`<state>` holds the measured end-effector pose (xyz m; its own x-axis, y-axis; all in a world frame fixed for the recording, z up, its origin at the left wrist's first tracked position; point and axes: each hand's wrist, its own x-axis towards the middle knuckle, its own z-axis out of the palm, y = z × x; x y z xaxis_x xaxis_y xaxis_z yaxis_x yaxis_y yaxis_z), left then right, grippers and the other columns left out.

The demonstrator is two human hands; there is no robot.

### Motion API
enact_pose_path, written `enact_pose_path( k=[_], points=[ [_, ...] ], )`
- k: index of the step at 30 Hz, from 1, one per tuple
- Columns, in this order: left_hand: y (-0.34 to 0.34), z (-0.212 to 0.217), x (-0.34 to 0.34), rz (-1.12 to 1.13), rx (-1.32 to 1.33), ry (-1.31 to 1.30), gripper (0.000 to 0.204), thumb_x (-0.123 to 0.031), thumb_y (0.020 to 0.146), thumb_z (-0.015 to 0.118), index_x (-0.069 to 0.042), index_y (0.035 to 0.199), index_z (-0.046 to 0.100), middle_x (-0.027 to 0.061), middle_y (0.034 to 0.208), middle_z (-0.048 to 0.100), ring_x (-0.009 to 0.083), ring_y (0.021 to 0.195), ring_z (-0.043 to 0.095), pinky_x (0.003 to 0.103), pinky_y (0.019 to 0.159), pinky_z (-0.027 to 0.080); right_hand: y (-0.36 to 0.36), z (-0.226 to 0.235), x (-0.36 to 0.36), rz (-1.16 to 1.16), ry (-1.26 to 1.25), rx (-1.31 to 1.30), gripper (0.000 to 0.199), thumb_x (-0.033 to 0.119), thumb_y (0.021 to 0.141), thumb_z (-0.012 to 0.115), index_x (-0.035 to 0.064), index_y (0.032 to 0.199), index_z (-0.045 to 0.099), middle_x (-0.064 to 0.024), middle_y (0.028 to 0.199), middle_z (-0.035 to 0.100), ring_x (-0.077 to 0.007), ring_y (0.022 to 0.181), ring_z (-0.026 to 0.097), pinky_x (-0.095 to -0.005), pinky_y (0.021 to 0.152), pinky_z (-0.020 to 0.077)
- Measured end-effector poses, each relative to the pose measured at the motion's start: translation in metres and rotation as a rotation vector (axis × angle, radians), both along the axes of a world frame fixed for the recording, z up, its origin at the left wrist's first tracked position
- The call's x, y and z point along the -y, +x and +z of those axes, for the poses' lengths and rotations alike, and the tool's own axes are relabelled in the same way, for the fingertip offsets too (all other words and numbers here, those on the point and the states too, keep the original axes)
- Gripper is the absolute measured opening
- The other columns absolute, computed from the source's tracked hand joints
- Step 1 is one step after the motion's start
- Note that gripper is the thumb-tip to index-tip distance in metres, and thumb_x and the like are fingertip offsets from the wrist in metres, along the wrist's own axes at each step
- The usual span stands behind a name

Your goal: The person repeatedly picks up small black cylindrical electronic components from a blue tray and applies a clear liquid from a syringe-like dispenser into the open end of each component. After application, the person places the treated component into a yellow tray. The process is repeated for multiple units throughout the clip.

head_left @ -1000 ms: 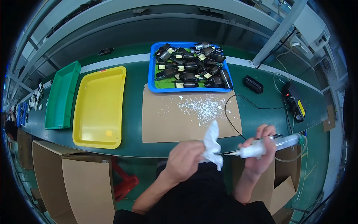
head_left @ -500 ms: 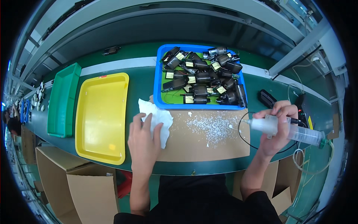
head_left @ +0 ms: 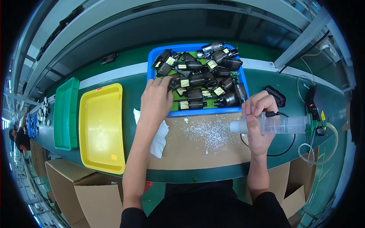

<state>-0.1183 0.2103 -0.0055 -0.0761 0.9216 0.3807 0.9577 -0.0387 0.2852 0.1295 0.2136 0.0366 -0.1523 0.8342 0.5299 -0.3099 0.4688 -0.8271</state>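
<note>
My left hand [head_left: 156, 100] reaches over the near left side of a blue tray [head_left: 153, 60]. Its fingers curl round a dark smoky cylindrical part [head_left: 174, 84], one of several piled there, many with pale yellow labels; the palm side is hidden. My right hand [head_left: 261, 116] is wrapped round a clear dispensing syringe [head_left: 291, 125] with a green end cap and a hose. The syringe lies nearly level, its whitish front end pointing left over white crumbs [head_left: 213, 133] scattered on a cardboard sheet [head_left: 186, 157]. A crumpled white wipe [head_left: 159, 141] lies partly under my left forearm.
To the left stand a yellow tray [head_left: 102, 165] and a green bin [head_left: 62, 142]. A black device [head_left: 312, 106] sits at the right with cables and the looping hose [head_left: 335, 144]. Cardboard boxes [head_left: 97, 201] are below the bench edge. Another person [head_left: 19, 136] is at far left.
My left hand has moved from the wipe up to the parts in the blue tray. The syringe in my right hand has shifted left and levelled out. The whole view has shifted slightly.
</note>
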Motion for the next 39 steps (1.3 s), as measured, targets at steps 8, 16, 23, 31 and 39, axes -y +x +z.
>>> enact_pose_path(
  k=[8, 16, 23, 31, 39],
  points=[
    [-0.007, 0.028, 0.024, -0.144, 1.712, 0.167, 0.032, -0.012, 0.086, 0.057, 0.004, 0.112, 0.046, 0.0120, 0.095, 0.058, 0.0176, 0.087, 0.057, 0.029, 0.082, 0.044, 0.001, -0.001, 0.002, 0.001, 0.038, -0.018, 0.014, 0.000, 0.071, 0.051, 0.0038, 0.078, 0.039, -0.0068, 0.081, 0.039, -0.0116, 0.069, 0.038, -0.0254, 0.063, 0.0385],
    [0.017, 0.008, 0.043, -0.521, 1.860, -0.114, 0.034, -0.011, 0.090, 0.048, 0.001, 0.120, 0.039, 0.0136, 0.101, 0.056, 0.0194, 0.087, 0.058, 0.029, 0.068, 0.047, -0.011, 0.028, 0.013, -0.044, 0.118, -0.055, 0.016, 0.004, 0.072, 0.052, 0.0049, 0.079, 0.038, -0.0058, 0.078, 0.038, -0.0122, 0.068, 0.037, -0.0268, 0.061, 0.0389],
    [0.041, 0.011, 0.054, -0.721, 1.783, -0.288, 0.060, -0.036, 0.089, 0.050, 0.002, 0.131, 0.029, 0.0111, 0.091, 0.051, 0.0146, 0.079, 0.052, 0.023, 0.049, 0.044, -0.025, 0.054, 0.037, -0.116, 0.170, -0.074, 0.021, 0.010, 0.072, 0.053, 0.0088, 0.080, 0.034, -0.0049, 0.077, 0.034, -0.0148, 0.074, 0.033, -0.0293, 0.053, 0.0471],
    [0.045, 0.005, 0.070, -0.808, 1.975, -0.491, 0.066, -0.040, 0.078, 0.064, 0.005, 0.119, 0.040, 0.0157, 0.097, 0.052, 0.0189, 0.087, 0.053, 0.028, 0.060, 0.045, -0.035, 0.044, 0.048, -0.046, 0.187, -0.075, 0.021, 0.009, 0.072, 0.054, 0.0092, 0.077, 0.034, -0.0040, 0.077, 0.033, -0.0137, 0.074, 0.032, -0.0288, 0.045, 0.0533],
    [0.041, 0.010, 0.067, -0.868, 1.969, -0.718, 0.072, -0.032, 0.058, 0.083, 0.008, 0.108, 0.051, 0.0142, 0.095, 0.058, 0.0197, 0.090, 0.057, 0.030, 0.079, 0.045, -0.031, 0.037, 0.046, 0.163, 0.222, 0.105, 0.019, 0.012, 0.077, 0.053, 0.0097, 0.083, 0.035, -0.0043, 0.081, 0.035, -0.0136, 0.072, 0.031, -0.0266, 0.048, 0.0566]
  ],
)
